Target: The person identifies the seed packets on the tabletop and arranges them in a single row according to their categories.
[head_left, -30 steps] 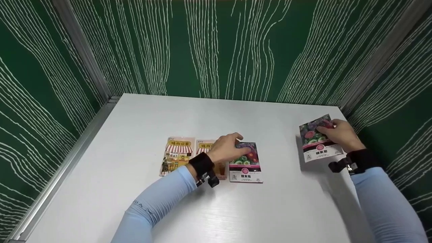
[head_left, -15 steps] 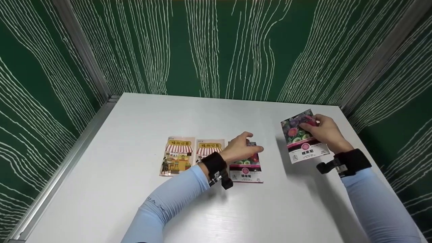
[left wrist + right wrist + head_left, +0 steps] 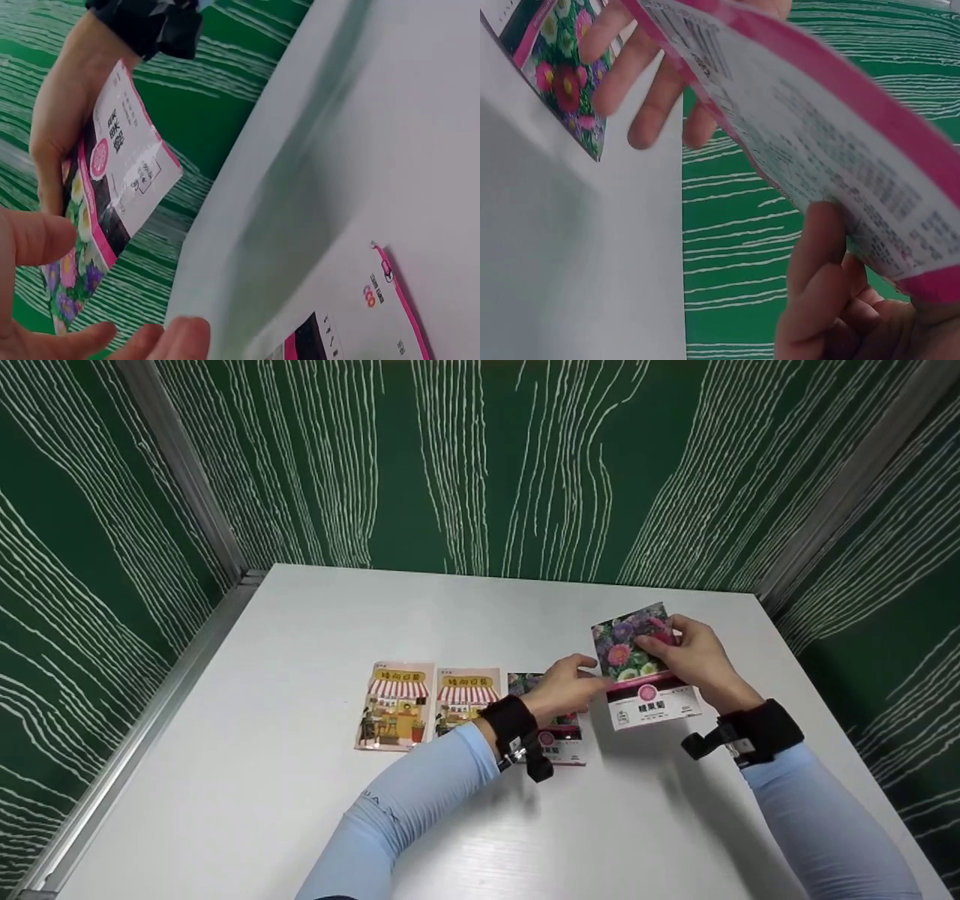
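My right hand (image 3: pixel 701 664) pinches a flower seed packet (image 3: pixel 646 709) by its upper right edge, thumb on the flower picture, and holds it tilted above the table. In the right wrist view the printed back of this seed packet (image 3: pixel 832 142) shows. My left hand (image 3: pixel 564 688) hovers over a second, matching packet (image 3: pixel 566 751) on the table and partly covers it. Its fingers (image 3: pixel 656 109) are spread beside the raised packet. In the left wrist view, the left thumb (image 3: pixel 41 236) overlaps the packet's flower side; whether it touches I cannot tell.
Two pink packets with striped awnings, one at the left (image 3: pixel 394 709) and one in the middle (image 3: pixel 466 694), lie side by side left of the flower packet. The white table (image 3: pixel 300 622) meets green, white-lined walls (image 3: pixel 450 472) at the back and sides.
My right hand has brought the raised packet leftward. My left hand has moved right, from over the middle packets to close beside the raised packet.
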Tool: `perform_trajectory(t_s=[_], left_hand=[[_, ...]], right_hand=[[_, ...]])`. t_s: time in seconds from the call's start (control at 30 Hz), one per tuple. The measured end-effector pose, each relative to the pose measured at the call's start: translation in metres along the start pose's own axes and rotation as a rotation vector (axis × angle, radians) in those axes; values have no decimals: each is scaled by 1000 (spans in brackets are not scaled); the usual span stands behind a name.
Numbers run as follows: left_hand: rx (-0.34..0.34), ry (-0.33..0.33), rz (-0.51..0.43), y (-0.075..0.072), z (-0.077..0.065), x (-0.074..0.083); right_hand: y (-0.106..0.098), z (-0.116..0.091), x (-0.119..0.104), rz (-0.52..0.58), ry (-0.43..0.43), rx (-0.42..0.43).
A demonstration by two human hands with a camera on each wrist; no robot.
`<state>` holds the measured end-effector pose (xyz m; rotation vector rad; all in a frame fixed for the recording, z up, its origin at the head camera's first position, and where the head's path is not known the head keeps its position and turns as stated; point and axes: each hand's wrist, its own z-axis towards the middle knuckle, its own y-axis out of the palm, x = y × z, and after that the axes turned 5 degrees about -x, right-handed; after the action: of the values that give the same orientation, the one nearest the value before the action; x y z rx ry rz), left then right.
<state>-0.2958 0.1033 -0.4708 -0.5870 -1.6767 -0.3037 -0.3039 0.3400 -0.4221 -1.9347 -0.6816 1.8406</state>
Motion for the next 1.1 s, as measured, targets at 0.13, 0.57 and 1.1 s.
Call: perform_trajectory(t_s=[0.13, 0.57, 1.1], left_hand=[[43, 25, -86, 3, 4, 0], [159, 10, 73, 3, 6, -1], [278, 37, 704, 12, 71, -53]], right_hand=[[5, 0, 2, 17, 1, -26], [12, 2, 32, -11, 126, -135], [30, 11, 60, -210, 158, -226]])
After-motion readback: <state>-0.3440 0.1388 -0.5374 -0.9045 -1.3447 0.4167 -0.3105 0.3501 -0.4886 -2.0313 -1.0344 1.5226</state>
